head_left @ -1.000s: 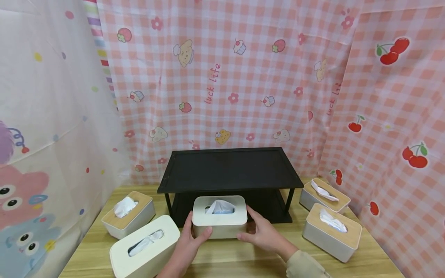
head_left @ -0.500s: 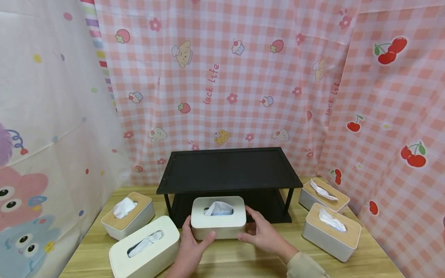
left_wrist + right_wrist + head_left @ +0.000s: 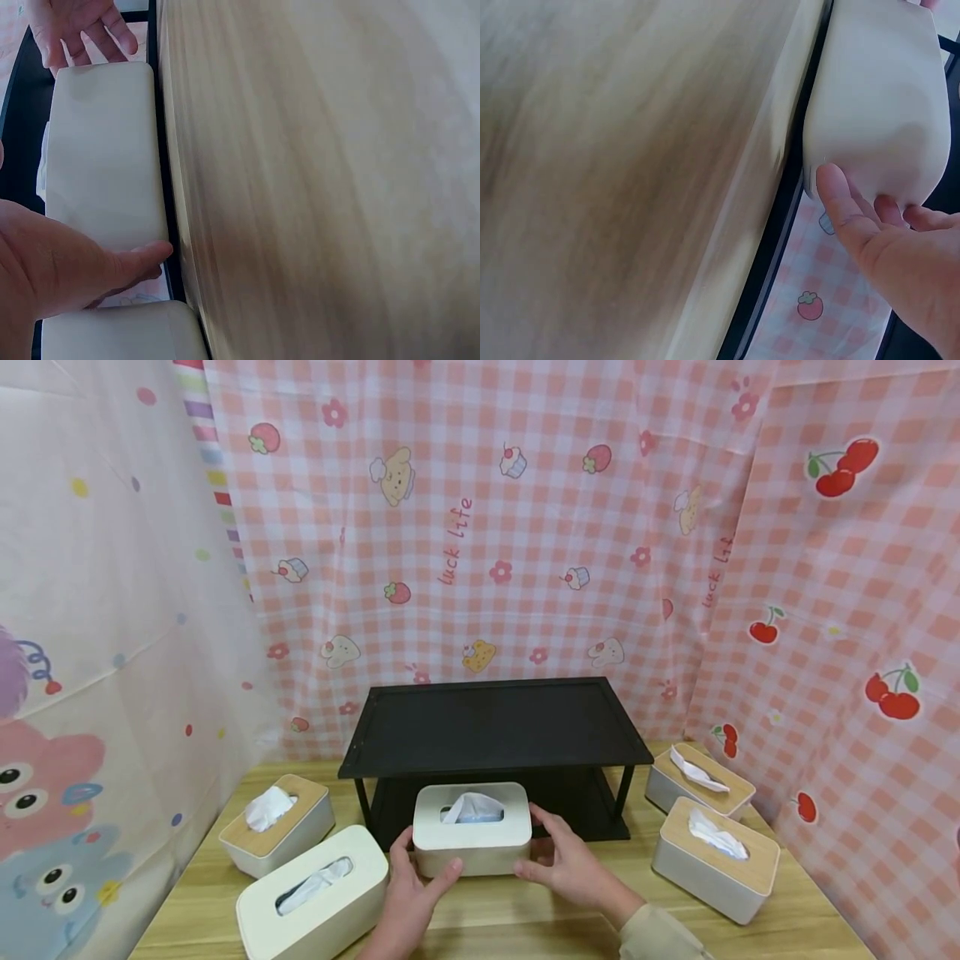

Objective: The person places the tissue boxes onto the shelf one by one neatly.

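Tissue box [image 3: 489, 858], smooth, cream, round-cornered

- The middle box [image 3: 472, 835] looks like smooth white plastic, dull and not shiny.
- The front left box [image 3: 330, 914] looks like the same smooth plastic.
- The back left box [image 3: 281, 831], front right box [image 3: 712, 866] and back right box [image 3: 686, 782] have lids that look like light wood, over smooth, dull sides like plastic.
- The tissues [image 3: 472, 806] are thin, soft, crumply paper.
- The shelf [image 3: 502, 727] is black, flat and mostly dull; I can't tell if it is metal or painted wood.
- The desk [image 3: 480, 927] looks like smooth wood with streaky lines and a little shine.
- The pink curtain [image 3: 502, 527] and white curtain [image 3: 135, 568] are thin, creased cloth.
- The sleeve [image 3: 660, 935] is cloth too, and not shiny.
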Tool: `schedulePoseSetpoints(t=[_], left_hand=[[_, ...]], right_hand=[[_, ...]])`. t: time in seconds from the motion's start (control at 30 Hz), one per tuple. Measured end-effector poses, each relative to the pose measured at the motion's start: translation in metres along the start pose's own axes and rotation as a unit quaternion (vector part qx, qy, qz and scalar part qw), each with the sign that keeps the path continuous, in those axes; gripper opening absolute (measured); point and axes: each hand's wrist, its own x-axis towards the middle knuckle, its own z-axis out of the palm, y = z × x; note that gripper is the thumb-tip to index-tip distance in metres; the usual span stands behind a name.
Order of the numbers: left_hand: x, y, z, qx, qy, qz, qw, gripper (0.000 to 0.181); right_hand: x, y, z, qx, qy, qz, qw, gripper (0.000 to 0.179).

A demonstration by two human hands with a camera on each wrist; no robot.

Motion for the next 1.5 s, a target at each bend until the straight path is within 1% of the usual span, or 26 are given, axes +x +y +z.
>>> schedulePoseSetpoints(t=[0.17,0.4,0.63,0.87,0.97,1.1,1.17,1.27,1.37,1.5], left_hand=[[0.001,0.0,0.001,0.0,0.003,0.0,1.0,0.11],[0.0,-0.001,0.001,0.007,0.014,0.015,0.9998,0.109],[-0.001,0.001,0.005,-0.007,0.024,0.022,0.9995,0.106],[0.0,0.0,0.004,0.008,0.032,0.019,0.9993,0.107],[0.002,-0.001,0.003,0.014,0.032,0.019,0.9992,0.11],[0.004,-0.001,0.002,0.006,0.035,0.026,0.999,0.112],[0.006,-0.002,0.002,0.003,0.043,0.029,0.9987,0.111],[0.008,-0.002,0.003,0.01,0.066,0.031,0.9973,0.107],[0.012,-0.001,0.003,0.028,0.09,0.02,0.9954,0.103],[0.015,0.001,0.001,0.044,0.109,0.007,0.993,0.101]], right_hand=[[0.001,0.0,0.002,0.021,0.003,0.009,0.9997,0.09],[0.003,-0.001,0.003,0.036,0.0,0.003,0.9993,0.088],[0.006,-0.002,0.004,0.031,-0.001,-0.003,0.9995,0.088],[0.009,-0.003,0.006,0.022,-0.007,-0.005,0.9997,0.089],[0.01,-0.005,0.007,0.028,-0.009,-0.002,0.9996,0.089],[0.013,-0.009,0.009,0.034,-0.01,-0.001,0.9994,0.089],[0.015,-0.01,0.011,0.035,-0.01,-0.003,0.9993,0.089],[0.018,-0.013,0.013,0.033,-0.01,-0.005,0.9994,0.09],[0.022,-0.015,0.015,0.03,-0.012,-0.004,0.9995,0.089],[0.027,-0.017,0.019,0.025,-0.016,-0.004,0.9995,0.09]])
